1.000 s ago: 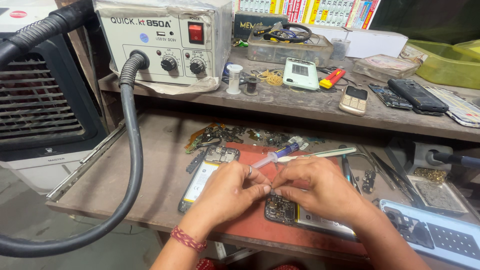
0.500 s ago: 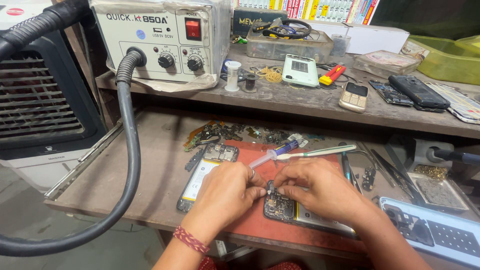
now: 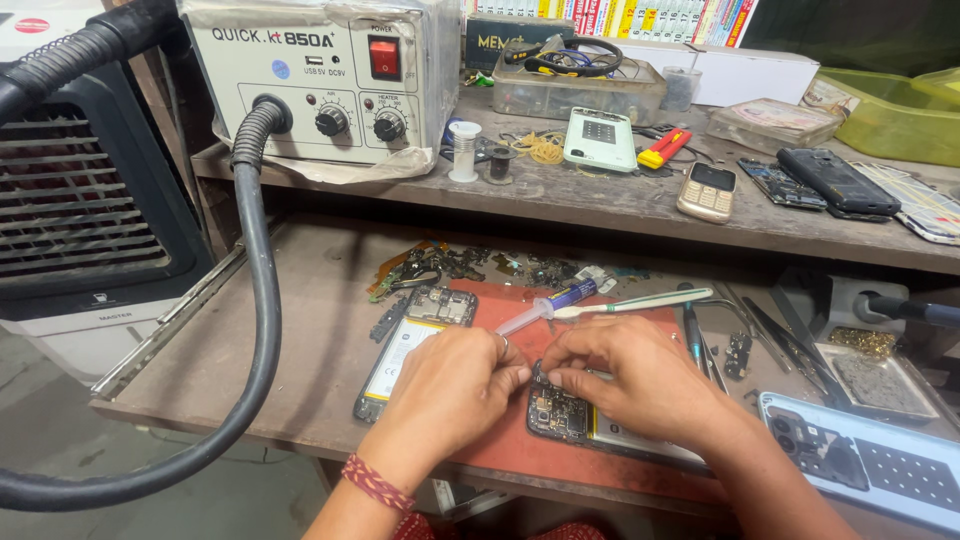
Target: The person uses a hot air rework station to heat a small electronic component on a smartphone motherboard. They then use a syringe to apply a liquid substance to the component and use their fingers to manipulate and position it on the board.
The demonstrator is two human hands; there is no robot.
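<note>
An opened phone with its circuit board exposed lies on a red mat on the lower bench. My left hand and my right hand meet over its top edge, fingertips pinched together on a small part of the board. What the fingers grip is too small to make out. A second opened phone with a white battery lies just left of my left hand. A small syringe and a pale green pry tool rest on the mat behind my hands.
A hot air rework station with a thick black hose stands at upper left. The upper shelf holds several phones, a solder spool and boxes. Loose scrap parts, tweezers and a blue phone back cover lie nearby.
Both hands stayed over the opened phone, with the fingertips drawing closer together at its top edge. The view shifted slightly.
</note>
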